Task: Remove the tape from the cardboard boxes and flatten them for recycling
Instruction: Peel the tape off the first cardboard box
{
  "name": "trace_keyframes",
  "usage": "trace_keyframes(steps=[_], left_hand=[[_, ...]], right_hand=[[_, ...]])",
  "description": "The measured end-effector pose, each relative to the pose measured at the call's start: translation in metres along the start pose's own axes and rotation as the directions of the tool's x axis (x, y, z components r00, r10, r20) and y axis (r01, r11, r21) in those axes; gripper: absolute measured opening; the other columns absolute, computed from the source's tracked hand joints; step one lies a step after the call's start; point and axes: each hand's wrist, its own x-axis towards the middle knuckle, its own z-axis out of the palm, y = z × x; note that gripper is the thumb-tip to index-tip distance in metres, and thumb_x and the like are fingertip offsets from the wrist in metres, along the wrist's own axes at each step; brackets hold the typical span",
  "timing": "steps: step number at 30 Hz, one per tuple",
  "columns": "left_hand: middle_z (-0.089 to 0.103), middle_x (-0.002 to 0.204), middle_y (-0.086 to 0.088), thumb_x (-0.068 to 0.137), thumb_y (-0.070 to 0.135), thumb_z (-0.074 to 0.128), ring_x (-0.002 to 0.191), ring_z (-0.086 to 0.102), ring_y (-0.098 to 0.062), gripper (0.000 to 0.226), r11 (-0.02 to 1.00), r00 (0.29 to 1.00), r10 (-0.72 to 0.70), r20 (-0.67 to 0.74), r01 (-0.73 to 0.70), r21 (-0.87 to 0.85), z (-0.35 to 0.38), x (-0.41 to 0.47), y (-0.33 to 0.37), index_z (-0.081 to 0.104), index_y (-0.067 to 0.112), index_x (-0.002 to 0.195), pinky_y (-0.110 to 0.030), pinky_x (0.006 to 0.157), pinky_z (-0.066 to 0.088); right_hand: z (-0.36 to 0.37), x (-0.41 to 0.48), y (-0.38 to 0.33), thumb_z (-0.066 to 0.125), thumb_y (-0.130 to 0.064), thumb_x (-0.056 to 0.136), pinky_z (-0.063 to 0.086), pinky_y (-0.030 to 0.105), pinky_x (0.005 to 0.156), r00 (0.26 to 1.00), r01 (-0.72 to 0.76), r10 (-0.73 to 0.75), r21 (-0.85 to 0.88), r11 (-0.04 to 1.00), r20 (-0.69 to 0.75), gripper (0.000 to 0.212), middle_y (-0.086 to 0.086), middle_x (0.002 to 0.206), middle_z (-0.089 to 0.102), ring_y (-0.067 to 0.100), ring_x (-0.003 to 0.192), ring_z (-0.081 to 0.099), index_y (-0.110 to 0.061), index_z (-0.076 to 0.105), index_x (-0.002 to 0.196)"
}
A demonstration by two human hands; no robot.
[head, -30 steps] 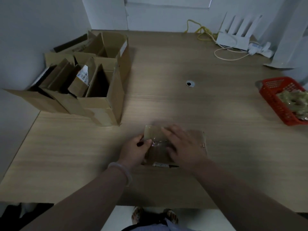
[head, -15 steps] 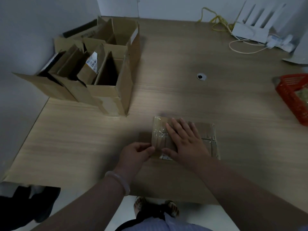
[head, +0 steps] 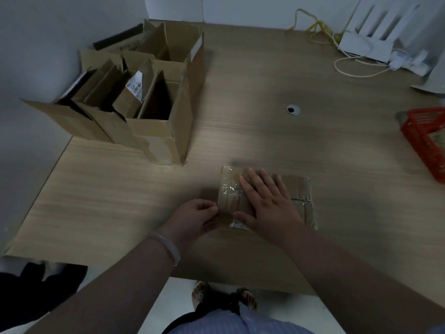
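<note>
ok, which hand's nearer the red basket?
Right. The right hand presses flat on the taped cardboard box, on the side toward the red basket. The left hand pinches that box's left edge, farther away.

Head view, steeply down, close

White router (head: 363, 45), yellow cable (head: 315, 27), table grommet (head: 293, 109)
</note>
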Motion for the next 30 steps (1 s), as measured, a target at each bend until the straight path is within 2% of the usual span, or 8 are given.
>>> trace_keyframes(steps=[4,10,15,19,22,24,27,30], left_hand=[[0.054,0.061,-0.002,0.092,-0.003,0.051,0.050,0.054,-0.006,0.022,0.975,0.990,0.142,-0.021,-0.136,0.178,-0.002,0.002,0.004,0.056,0.009,0.074,-0.025,0.056,0.051],[0.056,0.059,-0.005,0.095,0.000,0.049,0.047,0.054,-0.007,0.021,0.962,0.963,0.268,-0.038,-0.265,0.070,0.004,0.001,0.018,0.055,0.005,0.075,-0.017,0.048,0.048],[0.061,0.063,0.003,0.081,0.001,0.070,0.057,0.055,-0.009,0.019,0.800,0.848,0.511,-0.139,-0.410,0.438,0.006,0.008,0.032,0.060,0.016,0.074,-0.022,0.060,0.048],[0.061,0.069,-0.006,0.073,0.006,0.078,0.063,0.057,-0.015,0.039,0.768,0.835,0.529,-0.153,-0.394,0.505,0.008,0.011,0.031,0.049,0.024,0.092,-0.029,0.068,0.048],[0.057,0.082,-0.001,0.072,0.011,0.080,0.074,0.056,-0.011,0.032,0.547,0.772,0.636,0.003,-0.454,0.704,0.003,0.012,0.034,0.069,0.019,0.101,-0.023,0.079,0.046],[0.058,0.093,-0.002,0.073,0.010,0.079,0.084,0.058,-0.013,0.024,0.395,0.722,0.675,0.150,-0.526,0.754,0.001,0.010,0.041,0.075,0.012,0.096,-0.019,0.085,0.044],[0.067,0.088,-0.004,0.076,0.009,0.076,0.086,0.062,-0.021,0.009,0.146,0.643,0.680,0.353,-0.590,0.794,-0.001,0.008,0.046,0.076,0.009,0.084,-0.026,0.081,0.046],[0.067,0.084,-0.005,0.081,0.012,0.071,0.083,0.061,-0.024,0.002,0.083,0.631,0.690,0.354,-0.555,0.828,-0.002,0.010,0.043,0.071,0.012,0.082,-0.032,0.076,0.045]], right_hand=[[0.000,-0.001,0.001,0.033,-0.072,0.085,-0.003,0.045,0.119,1.000,0.007,-0.007,0.017,1.000,-0.005,0.084,-0.002,0.161,0.005,0.021,0.148,-0.005,-0.026,0.015,0.153],[-0.001,-0.001,0.000,0.029,-0.073,0.084,-0.003,0.044,0.119,1.000,0.010,-0.010,0.020,1.000,-0.003,0.084,-0.002,0.161,0.006,0.021,0.148,-0.003,-0.027,0.014,0.152],[-0.002,0.000,-0.001,0.029,-0.073,0.084,-0.006,0.043,0.119,1.000,0.003,-0.003,0.013,1.000,0.007,0.084,-0.003,0.161,0.004,0.020,0.148,-0.005,-0.028,0.012,0.153],[-0.003,-0.001,0.000,0.027,-0.074,0.084,-0.006,0.043,0.119,1.000,0.005,-0.005,0.010,1.000,0.006,0.084,-0.003,0.161,0.004,0.020,0.148,-0.006,-0.028,0.012,0.153],[-0.004,-0.001,-0.001,0.027,-0.073,0.083,-0.004,0.043,0.119,1.000,0.003,-0.003,0.021,1.000,0.004,0.085,-0.002,0.161,0.006,0.021,0.148,-0.004,-0.027,0.014,0.153],[-0.004,-0.001,-0.001,0.027,-0.074,0.083,-0.004,0.043,0.119,1.000,0.002,-0.002,0.020,1.000,0.008,0.085,-0.002,0.161,0.006,0.020,0.148,-0.004,-0.028,0.013,0.153],[-0.003,-0.001,-0.001,0.028,-0.074,0.083,-0.004,0.043,0.119,1.000,-0.005,0.005,0.031,1.000,0.007,0.085,-0.004,0.161,0.005,0.019,0.148,-0.006,-0.029,0.012,0.153],[-0.003,-0.001,0.000,0.032,-0.074,0.083,-0.003,0.043,0.119,1.000,-0.006,0.006,0.045,0.999,0.002,0.085,-0.005,0.161,0.006,0.017,0.148,-0.006,-0.030,0.013,0.153]])
